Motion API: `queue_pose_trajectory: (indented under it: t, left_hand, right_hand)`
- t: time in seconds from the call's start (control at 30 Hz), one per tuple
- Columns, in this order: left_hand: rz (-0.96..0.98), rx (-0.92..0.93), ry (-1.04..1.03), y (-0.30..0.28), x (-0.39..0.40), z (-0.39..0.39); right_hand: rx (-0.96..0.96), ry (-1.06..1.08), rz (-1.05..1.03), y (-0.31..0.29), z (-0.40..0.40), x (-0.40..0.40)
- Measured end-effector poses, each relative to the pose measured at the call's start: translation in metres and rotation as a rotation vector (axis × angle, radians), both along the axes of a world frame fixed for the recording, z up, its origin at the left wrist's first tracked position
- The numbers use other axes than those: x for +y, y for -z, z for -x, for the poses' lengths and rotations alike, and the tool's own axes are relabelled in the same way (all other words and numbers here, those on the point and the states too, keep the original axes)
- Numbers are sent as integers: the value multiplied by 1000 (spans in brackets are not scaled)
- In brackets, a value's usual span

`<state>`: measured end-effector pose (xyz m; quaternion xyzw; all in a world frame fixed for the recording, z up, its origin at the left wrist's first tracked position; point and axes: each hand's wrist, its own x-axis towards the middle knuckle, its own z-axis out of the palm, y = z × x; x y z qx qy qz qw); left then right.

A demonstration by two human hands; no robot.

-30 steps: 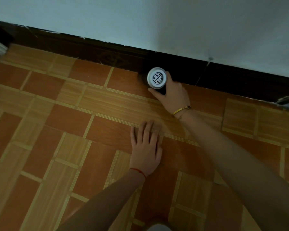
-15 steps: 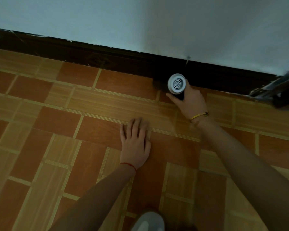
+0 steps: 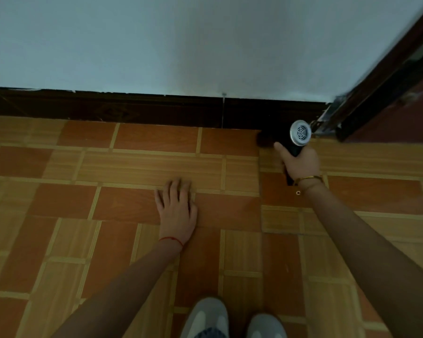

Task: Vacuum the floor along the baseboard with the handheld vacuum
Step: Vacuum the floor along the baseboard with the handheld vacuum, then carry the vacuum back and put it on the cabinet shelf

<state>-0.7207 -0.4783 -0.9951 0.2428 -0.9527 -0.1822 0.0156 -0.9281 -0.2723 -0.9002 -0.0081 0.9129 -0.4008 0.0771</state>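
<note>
Vacuum (image 3: 294, 139), black with white grille, gripped by right hand (image 3: 300, 164); left hand (image 3: 176, 211) flat.

The right hand (image 3: 300, 164) covers most of the handheld vacuum (image 3: 296, 137) grip, and its dark nozzle end blurs into the equally dark baseboard (image 3: 156, 111), so contact there cannot be judged. Right of the vacuum, the door frame (image 3: 376, 76) is smeared and cut by the picture's edge. Both shoes (image 3: 205, 318) are cropped at the bottom edge, as are both forearms
</note>
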Motion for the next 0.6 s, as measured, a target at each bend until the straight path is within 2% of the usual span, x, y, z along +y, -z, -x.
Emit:
queue_pose_trajectory:
  t: [0.1, 0.27, 0.33, 0.43, 0.6]
  left_hand:
    - [-41, 38, 13, -10, 9, 7]
    - [-243, 87, 114, -29, 22, 18]
    - [-426, 149, 76, -43, 28, 19]
    - [-677, 206, -87, -61, 39, 20]
    - [-687, 208, -74, -64, 49, 19]
  right_hand:
    - [-298, 77, 353, -11, -26, 5]
    - [-661, 73, 662, -13, -71, 17]
    - [-756, 40, 780, -8, -84, 22]
    - [-871, -9, 915, -7, -100, 25]
    - [-958, -55, 1017, -16, -114, 23]
